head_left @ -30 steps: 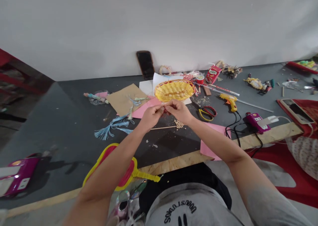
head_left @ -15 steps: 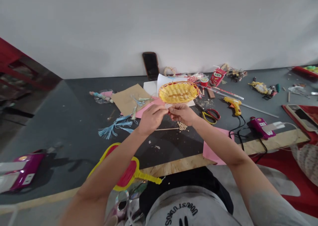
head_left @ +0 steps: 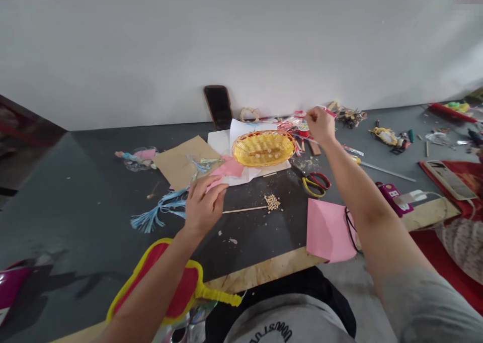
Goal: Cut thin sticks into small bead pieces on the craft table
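My left hand (head_left: 206, 204) hovers over the front middle of the table, fingers loosely curved and thumb apart, with nothing visible in it. Beneath and beside it lie a thin wooden stick (head_left: 245, 209) and a small pile of pale beads (head_left: 272, 202). My right hand (head_left: 320, 124) is raised at the back, its fingers pinched together. Whatever sits between those fingertips is too small to make out; pinkish-red material shows just beside them. A yellow woven basket (head_left: 264, 149) stands between the hands, holding a few small pale pieces.
Red-and-yellow scissors (head_left: 316, 184) lie right of the basket, near a pink sheet (head_left: 330, 230) at the front edge. Blue tassels (head_left: 160, 209), brown paper (head_left: 186, 159) and a red fan-shaped piece with yellow edging (head_left: 188, 287) are on the left. A phone (head_left: 219, 106) leans against the wall.
My hands were together in front of the basket. Now the right has moved up and back to the right, and the left has drawn down and left. The view has shifted slightly.
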`<state>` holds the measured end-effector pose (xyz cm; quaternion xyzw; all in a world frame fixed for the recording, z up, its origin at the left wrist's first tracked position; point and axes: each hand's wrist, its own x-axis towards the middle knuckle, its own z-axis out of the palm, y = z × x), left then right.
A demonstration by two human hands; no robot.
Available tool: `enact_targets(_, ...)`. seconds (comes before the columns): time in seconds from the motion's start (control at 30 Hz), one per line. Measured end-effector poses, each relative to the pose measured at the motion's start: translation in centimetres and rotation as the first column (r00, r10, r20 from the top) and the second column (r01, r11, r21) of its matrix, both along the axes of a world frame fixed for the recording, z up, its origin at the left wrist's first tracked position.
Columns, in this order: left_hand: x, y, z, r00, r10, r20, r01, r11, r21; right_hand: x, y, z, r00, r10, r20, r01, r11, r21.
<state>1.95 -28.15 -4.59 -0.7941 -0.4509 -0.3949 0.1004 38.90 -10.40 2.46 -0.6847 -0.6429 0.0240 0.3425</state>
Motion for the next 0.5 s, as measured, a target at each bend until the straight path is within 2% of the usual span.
enact_targets(0.07,-0.2,0.1,-0.6,1.000,0.005,-0.003,-0.005,0.998,0.064,1.7,1.5,0.2,0.975,-0.144,0.167,0.151,0.988,-0.033)
enact_targets(0.17,-0.3,0.1,-0.9,1.000,-0.021,-0.009,0.022,0.991,0.129,3.2,2.7,-0.5,0.925,-0.227,0.304,0.262,0.962,-0.081)
enact_targets(0.37,-0.4,0.2,-0.8,0.998,-0.053,-0.015,0.054,0.991,0.126,4.4,2.8,-4.2,0.889,-0.174,0.424,0.312,0.907,-0.282)
enact_targets(0.5,-0.3,0.3,-0.8,0.998,-0.066,-0.018,0.067,0.990,0.126,4.4,2.8,-6.1,0.903,-0.037,0.429,0.221,0.895,-0.388)
